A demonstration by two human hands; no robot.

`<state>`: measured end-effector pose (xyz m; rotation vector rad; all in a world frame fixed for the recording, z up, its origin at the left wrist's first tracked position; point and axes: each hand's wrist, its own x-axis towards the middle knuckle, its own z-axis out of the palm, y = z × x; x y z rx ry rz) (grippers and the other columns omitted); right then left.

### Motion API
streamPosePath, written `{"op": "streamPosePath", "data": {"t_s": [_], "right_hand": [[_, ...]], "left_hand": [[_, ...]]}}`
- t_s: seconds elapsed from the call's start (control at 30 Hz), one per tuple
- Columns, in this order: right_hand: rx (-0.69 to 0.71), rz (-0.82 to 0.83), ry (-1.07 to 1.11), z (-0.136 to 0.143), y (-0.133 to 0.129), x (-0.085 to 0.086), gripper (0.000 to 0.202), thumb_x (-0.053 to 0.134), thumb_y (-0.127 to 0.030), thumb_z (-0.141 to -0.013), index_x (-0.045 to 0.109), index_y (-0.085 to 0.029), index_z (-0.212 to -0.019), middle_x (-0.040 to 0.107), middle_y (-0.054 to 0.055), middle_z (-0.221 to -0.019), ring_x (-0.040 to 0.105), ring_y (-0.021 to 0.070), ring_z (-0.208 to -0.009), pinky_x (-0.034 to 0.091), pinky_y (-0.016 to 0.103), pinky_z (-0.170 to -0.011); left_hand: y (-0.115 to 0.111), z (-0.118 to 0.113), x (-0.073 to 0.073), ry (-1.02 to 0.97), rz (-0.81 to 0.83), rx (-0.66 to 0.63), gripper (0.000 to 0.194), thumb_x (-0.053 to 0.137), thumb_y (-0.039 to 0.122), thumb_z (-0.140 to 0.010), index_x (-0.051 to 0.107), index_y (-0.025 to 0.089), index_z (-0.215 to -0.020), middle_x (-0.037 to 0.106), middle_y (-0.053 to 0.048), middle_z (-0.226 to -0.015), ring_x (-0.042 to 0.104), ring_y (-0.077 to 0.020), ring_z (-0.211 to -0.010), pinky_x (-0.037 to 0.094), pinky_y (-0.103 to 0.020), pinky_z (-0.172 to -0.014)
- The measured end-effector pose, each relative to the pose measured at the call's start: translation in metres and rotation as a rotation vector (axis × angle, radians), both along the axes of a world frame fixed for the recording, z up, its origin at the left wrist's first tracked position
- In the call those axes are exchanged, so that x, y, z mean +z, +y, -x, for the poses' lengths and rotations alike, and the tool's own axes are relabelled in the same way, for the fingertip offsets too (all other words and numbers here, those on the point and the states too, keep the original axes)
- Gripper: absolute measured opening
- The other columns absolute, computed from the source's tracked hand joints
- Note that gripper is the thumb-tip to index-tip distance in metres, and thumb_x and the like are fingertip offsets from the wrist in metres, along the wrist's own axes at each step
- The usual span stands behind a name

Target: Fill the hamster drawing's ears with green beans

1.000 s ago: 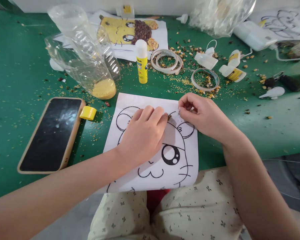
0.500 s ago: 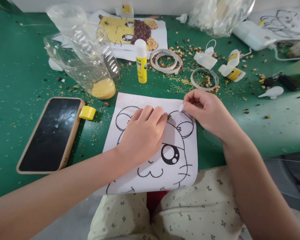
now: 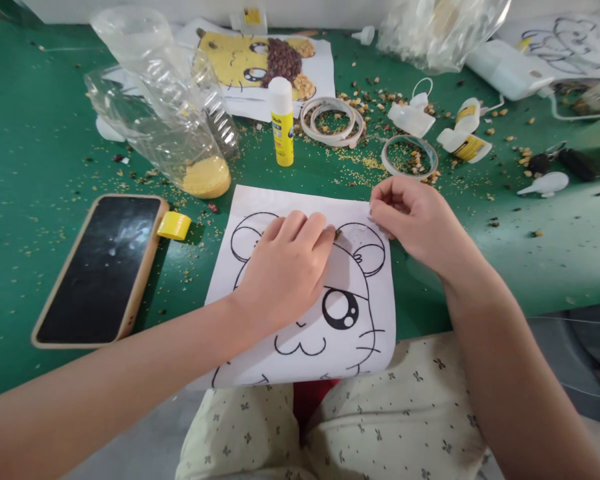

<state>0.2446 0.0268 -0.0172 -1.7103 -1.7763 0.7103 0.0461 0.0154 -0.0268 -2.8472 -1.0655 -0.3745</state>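
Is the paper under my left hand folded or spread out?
Spread out: the paper shows its drawing around your left hand, with no fold visible.

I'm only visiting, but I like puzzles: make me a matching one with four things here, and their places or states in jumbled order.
1. left hand
2. glue stick
3. right hand
4. phone

A. at the top right corner of the paper
B. lying flat, face up
C. covering part of the paper's middle
D. standing upright

Pairs: 1-C, 2-D, 3-A, 4-B
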Motion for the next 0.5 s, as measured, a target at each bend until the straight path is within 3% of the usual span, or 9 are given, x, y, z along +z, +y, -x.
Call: {"op": "streamPosePath", "data": {"t_s": [0.17,0.33,0.5], "right_hand": [[-0.054,-0.044,-0.016,-0.0036,-0.0004,-0.0041,0.004,0.045,-0.022,-0.082,0.048,-0.021,-0.080,0.055,0.001,-0.072,0.051,0.0132,-0.062,0.037,0.027,-0.052],[-0.203,-0.243,-0.174,-0.0081,-0.0017,-0.0033,0.008,0.050,-0.031,-0.084,0.051,-0.024,-0.088,0.059,0.005,-0.085,0.052,0.0157,-0.065,0.039,0.031,-0.058],[-0.097,-0.160,-0.204,-0.0060,-0.0031,0.0010,0.008,0.050,-0.019,-0.080,0.057,-0.021,-0.078,0.061,0.003,-0.076,0.053,0.0158,-0.066,0.038,0.030,-0.058]], "left_hand": [[-0.0004,0.0007,-0.0003,0.002,0.000,-0.001,0.032,0.044,0.016,-0.085,0.055,0.010,-0.114,0.054,-0.009,-0.099,0.048,-0.0249,-0.090,0.042,-0.038,-0.074],[-0.0001,0.0008,0.0001,-0.001,0.005,-0.003,0.031,0.042,0.016,-0.086,0.056,0.011,-0.113,0.055,-0.010,-0.100,0.048,-0.0245,-0.090,0.042,-0.038,-0.075],[-0.0004,0.0000,-0.0004,0.003,-0.005,0.002,0.032,0.043,0.016,-0.085,0.055,0.011,-0.114,0.055,-0.009,-0.100,0.048,-0.0243,-0.090,0.042,-0.037,-0.074]]}}
